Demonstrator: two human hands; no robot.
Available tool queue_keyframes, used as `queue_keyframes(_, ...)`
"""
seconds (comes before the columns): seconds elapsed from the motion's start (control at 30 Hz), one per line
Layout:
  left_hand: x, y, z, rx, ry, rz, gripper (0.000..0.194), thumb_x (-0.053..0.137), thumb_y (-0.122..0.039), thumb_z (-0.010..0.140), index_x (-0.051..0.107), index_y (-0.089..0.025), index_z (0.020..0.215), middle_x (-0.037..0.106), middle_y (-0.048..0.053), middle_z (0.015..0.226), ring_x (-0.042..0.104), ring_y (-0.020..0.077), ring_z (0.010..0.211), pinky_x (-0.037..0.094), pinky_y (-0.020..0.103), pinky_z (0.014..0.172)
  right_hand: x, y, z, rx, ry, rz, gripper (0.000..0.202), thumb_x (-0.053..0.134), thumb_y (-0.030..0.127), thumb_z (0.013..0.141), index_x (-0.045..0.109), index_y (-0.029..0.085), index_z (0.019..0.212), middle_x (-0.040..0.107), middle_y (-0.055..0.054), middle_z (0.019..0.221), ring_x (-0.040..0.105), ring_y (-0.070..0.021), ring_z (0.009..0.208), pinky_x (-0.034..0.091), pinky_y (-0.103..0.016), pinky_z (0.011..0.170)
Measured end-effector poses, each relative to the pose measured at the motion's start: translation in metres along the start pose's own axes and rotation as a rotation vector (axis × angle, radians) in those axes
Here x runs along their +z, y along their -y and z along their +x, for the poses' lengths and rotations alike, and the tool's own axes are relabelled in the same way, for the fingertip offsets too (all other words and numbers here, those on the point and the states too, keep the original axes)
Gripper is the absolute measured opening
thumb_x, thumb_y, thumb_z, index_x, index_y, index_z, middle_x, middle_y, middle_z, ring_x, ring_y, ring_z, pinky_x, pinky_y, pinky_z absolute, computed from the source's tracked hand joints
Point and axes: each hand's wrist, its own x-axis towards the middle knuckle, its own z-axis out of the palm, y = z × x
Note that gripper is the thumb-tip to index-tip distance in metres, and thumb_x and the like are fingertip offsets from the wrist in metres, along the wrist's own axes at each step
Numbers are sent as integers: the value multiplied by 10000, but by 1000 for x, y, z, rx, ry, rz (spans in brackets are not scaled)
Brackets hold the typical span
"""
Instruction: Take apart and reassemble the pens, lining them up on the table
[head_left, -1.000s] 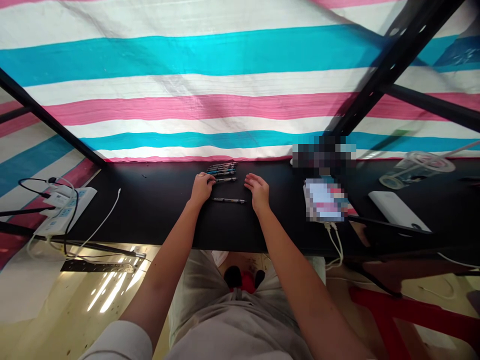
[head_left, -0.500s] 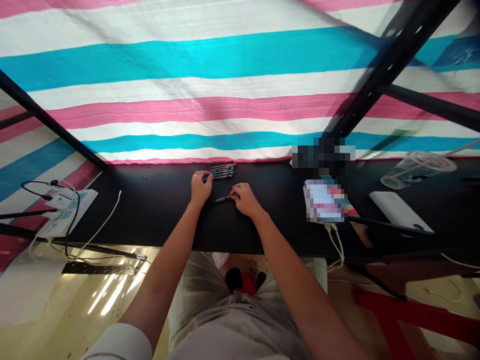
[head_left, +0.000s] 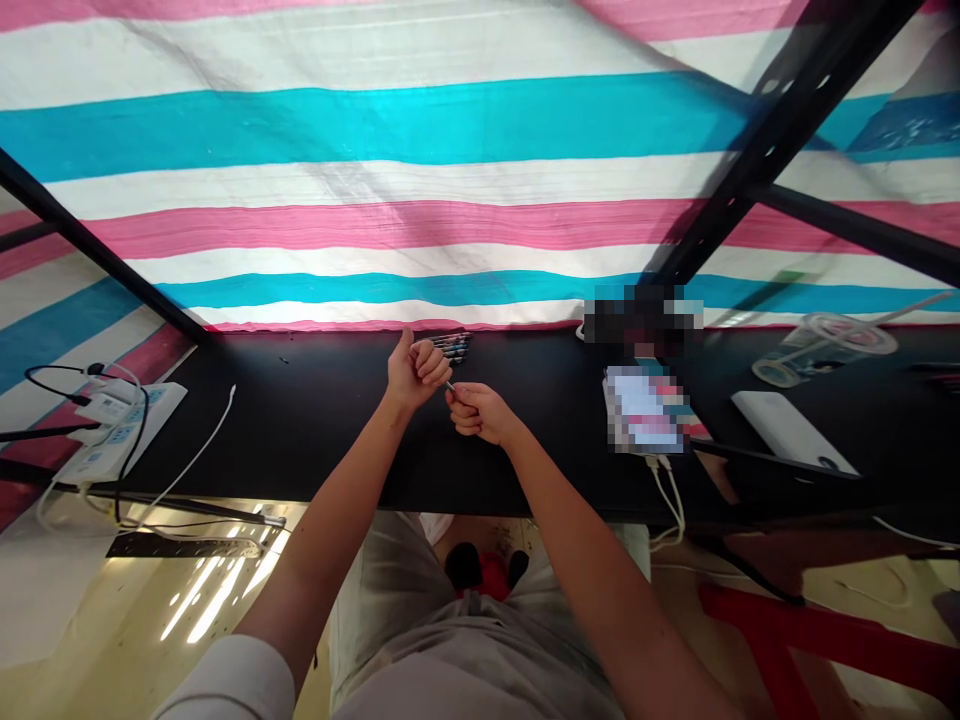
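My right hand is closed around a pen, with thumb and fingers pinched on it. Only a short end of the pen shows, pointing up toward my left hand. That hand is closed with its fingers curled and its thumb up, right beside the pen's end. Whether it grips the pen or something small is hidden by the fingers. Behind my left hand several more pens lie side by side on the black table, partly covered by the hand.
At the left stands a white power strip with plugs, and a white cable beside it. A phone, blurred out, a white power bank and a clear plastic cup are at the right. A striped sheet hangs behind.
My right hand has lifted the pen off the table and tilted it up. My left hand has come away from the row of pens and curled up close to the right hand.
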Motion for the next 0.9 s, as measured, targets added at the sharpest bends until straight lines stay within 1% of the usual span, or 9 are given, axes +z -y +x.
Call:
queue_keyframes(0.13,10,-2,10,-33,-27,-53,709,383,-713,940,204,-210,473,181,-38,412,232,69,329,249,242,372,-2,6,-4,47,14,31,256,573,456,880,500,214,841,200,120,554,82,-68,453,110,-199,409)
queue_keyframes(0.23,17,7,20,-19,-71,-121,650,414,-572,992,159,-218,510,133,-56,414,165,64,319,170,242,355,-4,-2,0,-122,-252,-281,287,522,481,907,489,227,777,267,89,548,188,-90,459,191,-227,446)
queue_keyframes(0.33,20,18,29,6,-230,-187,563,344,-427,1028,142,-225,543,95,-61,419,114,71,329,169,253,360,-5,-11,4,-333,-490,-771,211,529,390,904,544,227,771,481,12,629,406,-142,568,325,-279,573)
queue_keyframes(0.43,18,26,31,69,-231,-145,462,426,-302,988,272,-214,562,251,-56,453,278,72,376,362,250,458,-11,-13,5,-426,-595,-949,139,498,328,909,593,235,871,596,-20,732,509,-183,653,371,-310,664)
queue_keyframes(0.53,10,27,25,104,-59,-1,105,636,-166,824,561,-170,751,596,2,695,624,120,676,528,320,786,-20,-11,2,-437,-698,-924,117,536,322,881,605,231,910,605,-10,721,536,-189,662,398,-309,678)
queue_keyframes(0.63,-4,27,17,141,113,161,242,770,-159,697,667,-167,915,705,51,930,697,198,970,481,418,1023,-27,-9,1,-433,-726,-925,89,559,310,857,584,230,886,573,12,679,523,-176,629,403,-305,672)
queue_keyframes(0.7,-16,29,14,168,144,267,245,798,-253,716,684,-167,915,723,78,970,695,223,1014,491,427,1016,-27,-11,1,-427,-711,-955,67,559,290,848,567,236,889,575,14,682,529,-178,635,401,-308,681)
queue_keyframes(0.83,-31,39,16,249,-65,489,281,794,-367,738,657,-162,873,697,37,755,679,181,712,559,386,810,-23,-15,2,-387,-704,-995,100,563,266,842,584,249,939,594,8,699,538,-195,659,414,-328,719)
queue_keyframes(0.9,-31,41,17,274,-111,506,308,806,-367,725,644,-164,890,700,34,761,678,182,729,558,365,791,-21,-15,2,-402,-694,-972,133,574,280,849,617,250,971,610,-4,730,545,-204,681,430,-346,756)
